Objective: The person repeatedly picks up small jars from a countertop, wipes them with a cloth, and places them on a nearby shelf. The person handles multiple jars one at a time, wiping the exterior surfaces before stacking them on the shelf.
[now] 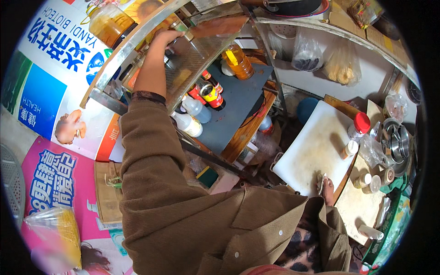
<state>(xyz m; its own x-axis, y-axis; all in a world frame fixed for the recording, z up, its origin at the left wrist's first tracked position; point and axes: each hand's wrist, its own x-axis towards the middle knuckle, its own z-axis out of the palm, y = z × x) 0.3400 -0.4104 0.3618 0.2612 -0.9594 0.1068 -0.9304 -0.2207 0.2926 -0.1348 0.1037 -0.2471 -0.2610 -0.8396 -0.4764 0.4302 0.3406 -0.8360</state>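
Observation:
My left arm reaches up to the raised shelf (201, 46), where my left hand (167, 39) is bent over beside a small jar (184, 30). Its fingers are partly hidden, and whether they grip anything is unclear. Low on the right, my right hand (327, 191) is at the near edge of a white cutting board (309, 146). The fingers are closed around a small pale, crumpled-looking thing (321, 179) too small to name.
Under the shelf, sauce bottles (213, 97) and an oil jug (238, 62) stand on a dark board (243, 107). A red-lidded jar (360, 124), small seasoning jars (362, 180) and metal bowls (395, 142) are at right. Plastic bags (343, 64) hang behind.

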